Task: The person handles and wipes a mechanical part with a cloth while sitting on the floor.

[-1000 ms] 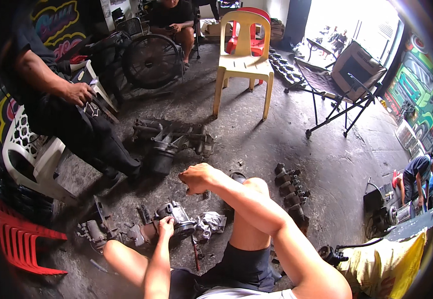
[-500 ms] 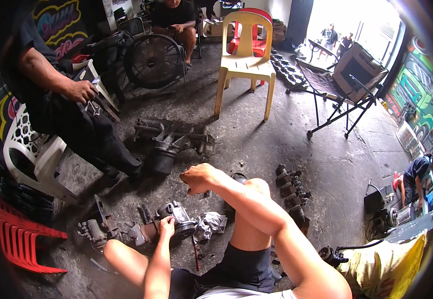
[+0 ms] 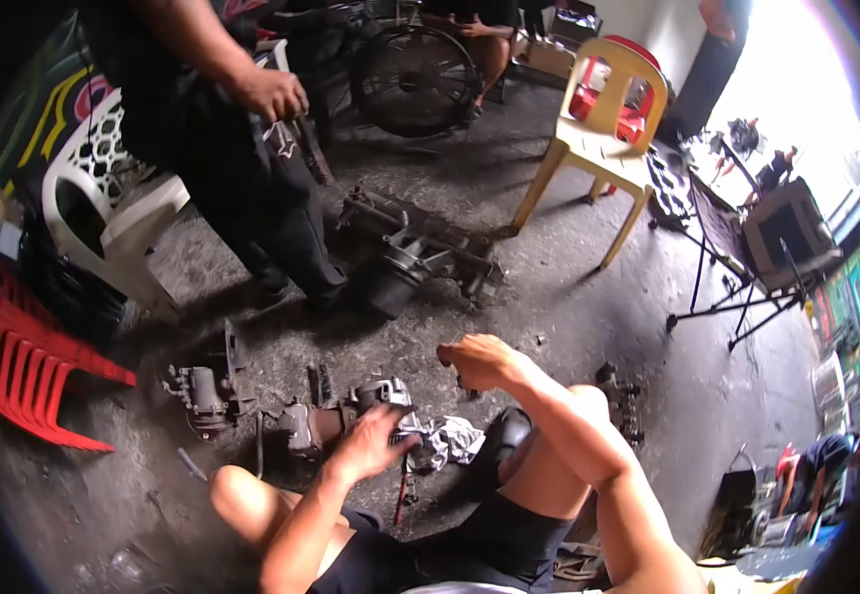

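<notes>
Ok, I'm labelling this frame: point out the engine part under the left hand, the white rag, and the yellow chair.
engine part (image 3: 326, 421), head view, metal body.
white rag (image 3: 453, 439), head view, crumpled middle.
yellow chair (image 3: 603, 163), head view, seat edge.

Two bare arms reach out over bent knees.

The left hand (image 3: 369, 444) is low and close to the body, with the fingers spread and pointing away, the back of the hand facing up. It looks a bit blurry. The left arm comes up from the bottom edge, past the left knee. The right hand (image 3: 477, 362) is farther out and higher, curled into a loose fist. The right arm is long and nearly straight, and it crosses over the right knee.
</notes>
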Motion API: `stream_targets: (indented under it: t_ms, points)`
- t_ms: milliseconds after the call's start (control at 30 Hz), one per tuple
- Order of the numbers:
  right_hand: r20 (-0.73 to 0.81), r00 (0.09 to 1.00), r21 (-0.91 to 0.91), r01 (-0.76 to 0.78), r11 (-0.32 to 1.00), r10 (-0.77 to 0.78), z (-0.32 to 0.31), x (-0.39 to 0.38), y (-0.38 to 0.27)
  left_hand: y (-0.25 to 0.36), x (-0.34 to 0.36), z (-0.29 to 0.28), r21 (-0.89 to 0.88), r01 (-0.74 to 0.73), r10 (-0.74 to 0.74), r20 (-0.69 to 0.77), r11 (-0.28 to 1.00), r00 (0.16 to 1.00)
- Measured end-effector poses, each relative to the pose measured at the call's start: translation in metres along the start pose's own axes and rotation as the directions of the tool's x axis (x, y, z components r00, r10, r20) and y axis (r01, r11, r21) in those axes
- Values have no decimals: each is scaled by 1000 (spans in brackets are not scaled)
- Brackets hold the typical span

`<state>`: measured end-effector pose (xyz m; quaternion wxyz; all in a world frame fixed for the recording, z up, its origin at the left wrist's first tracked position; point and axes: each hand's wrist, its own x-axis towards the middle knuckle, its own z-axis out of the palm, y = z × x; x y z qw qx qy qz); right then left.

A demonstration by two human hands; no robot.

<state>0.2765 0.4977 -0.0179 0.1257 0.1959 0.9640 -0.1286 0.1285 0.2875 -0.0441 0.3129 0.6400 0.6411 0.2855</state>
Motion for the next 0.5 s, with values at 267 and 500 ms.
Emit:
stream_targets:
  t_ms: [267, 500]
  points:
    - [284, 957, 64, 47, 997, -63, 54, 62, -1, -33, -82, -4, 260, 212, -289, 311, 942, 905]
    - [372, 922, 19, -126, 992, 109, 94, 130, 17, -50, -85, -38, 112, 411, -426, 208, 905, 880]
